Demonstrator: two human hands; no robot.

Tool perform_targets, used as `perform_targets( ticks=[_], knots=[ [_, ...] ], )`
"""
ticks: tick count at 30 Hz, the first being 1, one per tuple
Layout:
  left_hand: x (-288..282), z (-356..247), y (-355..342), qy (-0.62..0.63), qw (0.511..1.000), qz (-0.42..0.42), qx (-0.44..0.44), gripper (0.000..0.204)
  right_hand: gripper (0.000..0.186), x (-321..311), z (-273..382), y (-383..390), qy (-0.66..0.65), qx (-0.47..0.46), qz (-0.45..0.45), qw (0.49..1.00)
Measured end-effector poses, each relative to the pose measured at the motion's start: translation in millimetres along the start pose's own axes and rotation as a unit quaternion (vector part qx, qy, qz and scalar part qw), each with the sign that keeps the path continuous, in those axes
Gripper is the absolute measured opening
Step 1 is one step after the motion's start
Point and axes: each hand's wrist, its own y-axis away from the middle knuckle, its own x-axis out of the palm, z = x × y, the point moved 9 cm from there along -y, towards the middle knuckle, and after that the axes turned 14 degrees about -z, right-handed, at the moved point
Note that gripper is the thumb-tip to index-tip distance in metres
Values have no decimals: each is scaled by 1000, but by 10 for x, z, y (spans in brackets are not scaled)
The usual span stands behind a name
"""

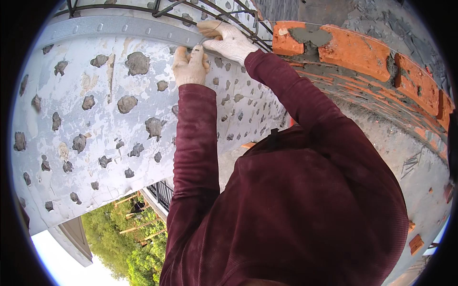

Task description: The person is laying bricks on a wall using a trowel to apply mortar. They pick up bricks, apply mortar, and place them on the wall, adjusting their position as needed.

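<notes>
Both my hands wear pale knitted work gloves and meet at the right end of a grey metal strip (100, 27), near a concrete face (157, 102) dotted with rough patches. The fingers of my left hand (191, 67) are curled, with the index fingertip close to my right thumb; whatever they hold is too small to make out. My right hand (229, 44) is closed in a pinch, and a thin string (305, 23) from the brick wall runs to its fingers. Between the fingertips, detail is hidden.
Dark steel reinforcing bars (164, 9) cross just beyond my hands. On the right stands an orange brick wall (353, 50) with wet grey mortar (310, 35). Loose nails or rods (411, 164) and a broken brick (416, 244) lie on the floor. Trees (114, 238) show below left.
</notes>
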Motion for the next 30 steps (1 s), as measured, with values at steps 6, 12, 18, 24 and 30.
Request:
perform_targets(
  ticks=[6, 12, 18, 24, 30],
  knots=[
    [45, -75, 27, -37, 998, -36, 31, 22, 54, 120, -21, -178, -18, -47, 99, 994],
    [29, -54, 22, -39, 997, -55, 23, 21, 52, 100, -55, -177, -3, -36, 113, 993],
    [16, -3, 18, -35, 997, -71, 8, 24, 44, 59, -7, -191, 58, -36, 100, 993],
    [68, -76, -3, -38, 997, -60, 22, 26, 47, 100, -135, -237, -31, -3, 90, 995],
    [-106, 89, 281, -25, 995, -66, 70, 57, 50, -245, -30, 120, 77, -48, -28, 995]
  ],
)
